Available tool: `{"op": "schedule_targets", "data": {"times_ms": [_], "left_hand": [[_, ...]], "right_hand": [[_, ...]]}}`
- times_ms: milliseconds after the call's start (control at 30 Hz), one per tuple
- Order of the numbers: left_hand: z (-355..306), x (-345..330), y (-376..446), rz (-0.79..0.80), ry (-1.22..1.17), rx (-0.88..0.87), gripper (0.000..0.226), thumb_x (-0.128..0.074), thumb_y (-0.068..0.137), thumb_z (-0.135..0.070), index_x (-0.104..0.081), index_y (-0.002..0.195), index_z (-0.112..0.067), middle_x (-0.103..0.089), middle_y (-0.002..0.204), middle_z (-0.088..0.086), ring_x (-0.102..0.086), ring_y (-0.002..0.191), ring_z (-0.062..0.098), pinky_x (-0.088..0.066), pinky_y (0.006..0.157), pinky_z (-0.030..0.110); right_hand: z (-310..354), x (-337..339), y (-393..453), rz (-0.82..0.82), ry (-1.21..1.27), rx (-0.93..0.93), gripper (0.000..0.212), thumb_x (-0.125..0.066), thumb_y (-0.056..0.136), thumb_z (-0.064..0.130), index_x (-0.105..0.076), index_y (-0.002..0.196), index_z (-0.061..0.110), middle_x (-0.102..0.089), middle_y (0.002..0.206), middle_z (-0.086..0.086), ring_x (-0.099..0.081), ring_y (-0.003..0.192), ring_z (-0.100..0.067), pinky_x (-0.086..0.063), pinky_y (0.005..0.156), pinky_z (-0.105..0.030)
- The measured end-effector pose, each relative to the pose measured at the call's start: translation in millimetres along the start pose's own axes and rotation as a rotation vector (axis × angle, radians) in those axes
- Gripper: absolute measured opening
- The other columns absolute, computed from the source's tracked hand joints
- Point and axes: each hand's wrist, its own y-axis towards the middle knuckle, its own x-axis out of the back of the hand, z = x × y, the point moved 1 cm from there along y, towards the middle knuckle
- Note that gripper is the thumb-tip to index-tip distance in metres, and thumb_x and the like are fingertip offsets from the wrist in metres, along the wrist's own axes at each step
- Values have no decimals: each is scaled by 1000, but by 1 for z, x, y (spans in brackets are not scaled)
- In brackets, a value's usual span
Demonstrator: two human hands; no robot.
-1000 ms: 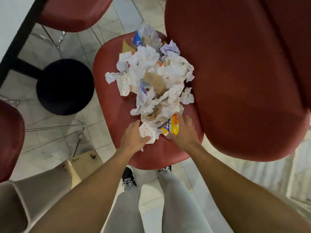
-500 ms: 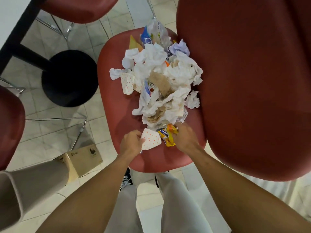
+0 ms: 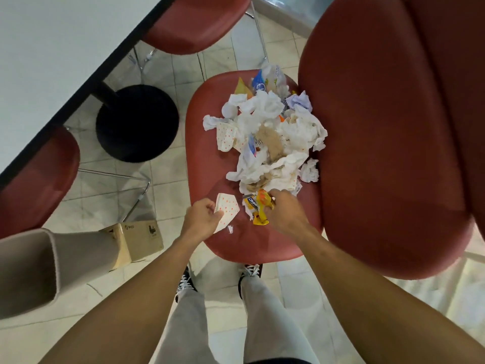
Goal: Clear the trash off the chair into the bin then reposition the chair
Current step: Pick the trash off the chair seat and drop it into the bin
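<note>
Both hands (image 3: 203,216) lifted scraps clear, wrapper (image 3: 258,206) half hidden by fingers

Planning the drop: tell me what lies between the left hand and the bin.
In the head view, a cardboard box on the floor tiles lies between the left hand and the bin.

Both bare forearms reach forward, hands side by side and apart. The left hand (image 3: 203,215) has curled, pinching fingers; the right hand (image 3: 284,212) is clenched, knuckles up.
</note>
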Motion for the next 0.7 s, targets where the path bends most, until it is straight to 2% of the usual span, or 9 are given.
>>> {"op": "schedule_targets", "data": {"times_ms": [100, 167, 267, 333, 433, 600, 700], "left_hand": [[16, 22, -18, -56, -92, -3, 13, -70, 81, -24, -60, 83, -16, -59, 75, -3, -57, 73, 17, -38, 60, 24], [24, 31, -25, -81, -149, 7, 13, -71, 81, -23, -59, 82, -17, -58, 72, -4, -56, 68, 15, -40, 55, 23], [50, 52, -38, -115, -251, 50, 15, -72, 80, -22, -57, 80, -20, -60, 70, -3, -56, 63, 14, -37, 50, 21], [72, 67, -44, -143, -304, 57, 15, -72, 80, -20, -57, 80, -19, -60, 70, -3, -57, 63, 14, -39, 52, 21], [103, 94, -52, -191, -353, 93, 16, -73, 79, -20, -57, 82, -18, -58, 72, -5, -56, 66, 16, -47, 62, 27], [159, 142, -66, -279, -451, 137, 17, -74, 79, -16, -58, 82, -14, -57, 71, -4, -54, 66, 14, -44, 66, 27], [197, 170, -76, -337, -493, 176, 18, -74, 79, -15, -57, 83, -13, -56, 71, -5, -52, 65, 10, -43, 60, 23]], "right_hand": [[27, -6, -12, 0, 23, 52, 23, -56, 83, 17, -63, 105, 16, -51, 89, -5, -57, 85, -31, -39, 67, -31], [40, -9, -16, -1, 20, 77, 30, -56, 80, 16, -62, 110, 18, -56, 93, -7, -56, 87, -30, -43, 69, -32], [66, -25, -23, 15, 30, 96, 18, -56, 78, 16, -61, 95, 12, -60, 94, -10, -56, 83, -28, -42, 68, -31], [89, -37, -29, 27, 16, 116, 12, -55, 78, 17, -59, 87, 11, -60, 89, -10, -56, 78, -28, -41, 64, -29], [126, -59, -36, 37, -27, 171, 13, -54, 75, 20, -58, 85, 12, -61, 84, -9, -57, 77, -28, -41, 64, -31], [194, -98, -51, 57, -72, 226, 6, -56, 75, 18, -56, 81, 15, -61, 87, -6, -55, 77, -27, -38, 65, -29], [237, -127, -60, 100, -88, 272, 22, -53, 73, 23, -62, 91, 15, -64, 90, -3, -59, 80, -26, -48, 68, -32]]}}
